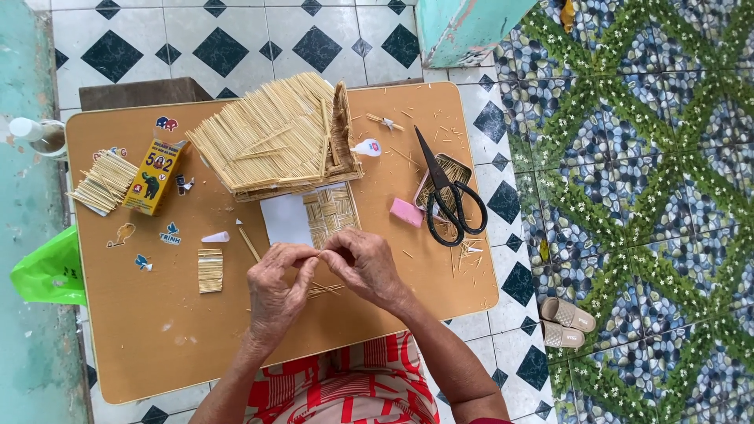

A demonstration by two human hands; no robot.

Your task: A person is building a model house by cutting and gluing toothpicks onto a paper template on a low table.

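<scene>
Sticks, thin bamboo ones, sit right under my fingers near the front edge of the table. Both my hands meet over them: left hand and right hand have their fingertips pinched together at the same spot, closed on something too small to make out, so can't tell if it's one of the sticks or not.

Everything else, going out from the sticks: just behind my hands lies a white card with a woven mat beside it. Further back is the stick roof, a big slanted panel. A glue bottle lies touching its right end. To the right of the mat there's a pink block, then black scissors lying partly over a small tray.

Left of my hands sits a short glued strip of sticks, with a white cap behind it. Well off to the left, a yellow glue box next to a loose bundle. Sandals on the floor to the right.
</scene>
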